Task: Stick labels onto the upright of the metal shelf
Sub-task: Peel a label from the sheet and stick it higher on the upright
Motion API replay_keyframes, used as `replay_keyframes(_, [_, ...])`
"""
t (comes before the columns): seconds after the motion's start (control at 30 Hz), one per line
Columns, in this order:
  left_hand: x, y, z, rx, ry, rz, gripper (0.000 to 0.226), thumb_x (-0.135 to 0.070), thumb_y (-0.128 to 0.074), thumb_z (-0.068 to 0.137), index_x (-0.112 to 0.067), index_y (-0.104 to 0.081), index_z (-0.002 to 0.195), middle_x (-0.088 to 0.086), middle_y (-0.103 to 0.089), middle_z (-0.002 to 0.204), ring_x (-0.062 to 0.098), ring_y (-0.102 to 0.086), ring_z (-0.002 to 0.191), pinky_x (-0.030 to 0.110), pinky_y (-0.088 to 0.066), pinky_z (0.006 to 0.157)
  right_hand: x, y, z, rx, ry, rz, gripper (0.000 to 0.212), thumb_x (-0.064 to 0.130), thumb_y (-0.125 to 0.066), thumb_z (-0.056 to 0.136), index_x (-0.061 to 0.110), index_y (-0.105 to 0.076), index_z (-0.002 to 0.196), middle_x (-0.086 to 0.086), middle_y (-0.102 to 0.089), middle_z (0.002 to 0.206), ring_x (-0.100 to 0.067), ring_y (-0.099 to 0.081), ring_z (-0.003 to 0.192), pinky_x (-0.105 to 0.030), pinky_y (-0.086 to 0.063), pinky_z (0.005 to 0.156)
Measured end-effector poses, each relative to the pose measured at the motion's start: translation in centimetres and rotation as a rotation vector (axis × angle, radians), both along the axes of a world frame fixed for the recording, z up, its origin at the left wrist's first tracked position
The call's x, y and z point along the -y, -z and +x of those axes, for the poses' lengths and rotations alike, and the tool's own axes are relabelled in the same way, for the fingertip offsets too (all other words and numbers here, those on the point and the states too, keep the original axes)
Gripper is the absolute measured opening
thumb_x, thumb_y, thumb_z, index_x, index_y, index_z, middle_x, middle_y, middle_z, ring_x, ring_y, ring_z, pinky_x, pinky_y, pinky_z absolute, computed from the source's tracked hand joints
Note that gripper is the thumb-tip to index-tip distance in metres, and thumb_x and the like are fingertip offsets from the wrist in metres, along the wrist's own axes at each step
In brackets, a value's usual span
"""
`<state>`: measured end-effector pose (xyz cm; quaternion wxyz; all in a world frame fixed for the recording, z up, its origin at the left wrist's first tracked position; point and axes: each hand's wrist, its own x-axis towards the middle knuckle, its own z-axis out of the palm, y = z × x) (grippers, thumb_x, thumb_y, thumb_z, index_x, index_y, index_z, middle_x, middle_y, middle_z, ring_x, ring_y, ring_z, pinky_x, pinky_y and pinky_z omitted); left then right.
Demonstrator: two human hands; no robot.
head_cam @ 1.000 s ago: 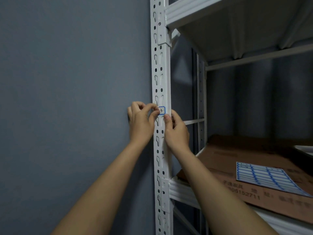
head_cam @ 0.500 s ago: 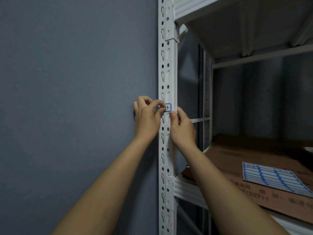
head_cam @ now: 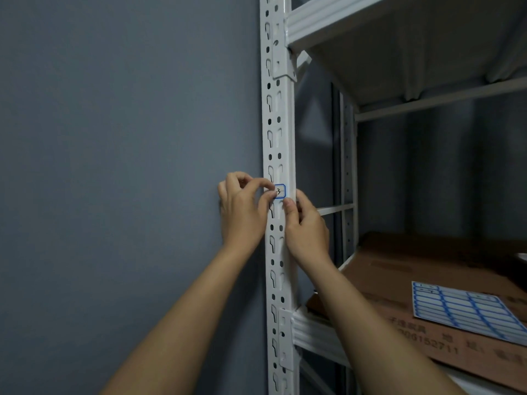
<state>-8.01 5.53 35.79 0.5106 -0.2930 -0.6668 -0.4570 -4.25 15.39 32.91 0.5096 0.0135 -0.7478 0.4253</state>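
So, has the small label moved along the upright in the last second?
No. The label sits by the same slot of the upright; only the camera shifted. The left hand pinches it.

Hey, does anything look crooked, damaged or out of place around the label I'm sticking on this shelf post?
Nothing stands out. The label sits roughly square on the upright, pinched at its left edge by the left hand, with the right hand just below. The label sheet lies flat on the cardboard.

White slotted upright [head_cam: 281, 143] at frame centre. Blue-bordered label [head_cam: 279, 191] on it, left hand [head_cam: 242, 212] pinching its left edge, right hand [head_cam: 306, 229] just below. Label sheet [head_cam: 462, 312] on cardboard [head_cam: 413, 269], lower right.
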Motion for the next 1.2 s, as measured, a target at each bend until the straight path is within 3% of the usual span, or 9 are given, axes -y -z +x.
replay_keyframes(0.2, [0.7, -1.1, 0.5, 0.074, -0.003, -0.065, 0.004, -0.026, -0.068, 0.083, -0.022, -0.067, 0.084, -0.005, -0.036, 0.101, 0.015, -0.034, 0.104, 0.034, -0.038, 0.095, 0.1, -0.2, 0.6, 0.021, 0.006, 0.023, 0.022, 0.034, -0.041, 0.101, 0.026, -0.058, 0.111, 0.002, -0.066, 0.096, -0.019, -0.059, 0.089, -0.026, -0.031, 0.066])
replay_keyframes(0.4, [0.3, -0.3, 1.1, 0.043, -0.022, -0.033, 0.012, -0.025, -0.061, 0.089, -0.02, -0.07, 0.096, -0.007, -0.051, 0.103, 0.013, -0.046, 0.102, 0.018, -0.035, 0.082, 0.1, -0.3, 0.6, 0.043, 0.008, 0.034, 0.023, 0.035, -0.04, 0.101, 0.023, -0.057, 0.109, -0.001, -0.066, 0.101, -0.023, -0.059, 0.093, -0.029, -0.037, 0.069])
replay_keyframes(0.6, [-0.4, -0.6, 2.3, 0.079, -0.139, -0.076, 0.018, -0.025, -0.057, 0.092, -0.015, -0.069, 0.099, 0.0, -0.059, 0.103, 0.018, -0.054, 0.099, 0.03, -0.041, 0.076, 0.0, -0.3, 0.5, 0.035, 0.009, 0.057, 0.023, 0.035, -0.04, 0.101, 0.022, -0.057, 0.109, -0.002, -0.066, 0.099, -0.023, -0.059, 0.091, -0.029, -0.036, 0.07])
replay_keyframes(0.8, [-0.6, -1.3, 3.1, 0.121, -0.261, -0.112, 0.019, -0.027, -0.053, 0.092, -0.013, -0.065, 0.097, 0.003, -0.057, 0.104, 0.02, -0.054, 0.098, 0.026, -0.031, 0.07, 0.0, -0.2, 0.6, 0.025, 0.009, 0.072, 0.024, 0.034, -0.039, 0.101, 0.02, -0.056, 0.11, -0.002, -0.065, 0.103, -0.023, -0.057, 0.093, -0.028, -0.03, 0.066])
replay_keyframes(1.2, [-0.1, -2.0, 2.9, 0.089, -0.328, -0.276, 0.018, -0.026, -0.051, 0.092, -0.01, -0.058, 0.094, 0.004, -0.055, 0.103, 0.022, -0.051, 0.098, 0.03, -0.031, 0.067, -0.1, -0.4, 0.5, 0.051, 0.039, 0.089, 0.029, 0.038, -0.037, 0.101, 0.02, -0.055, 0.114, -0.004, -0.066, 0.108, -0.028, -0.059, 0.097, -0.036, -0.044, 0.079])
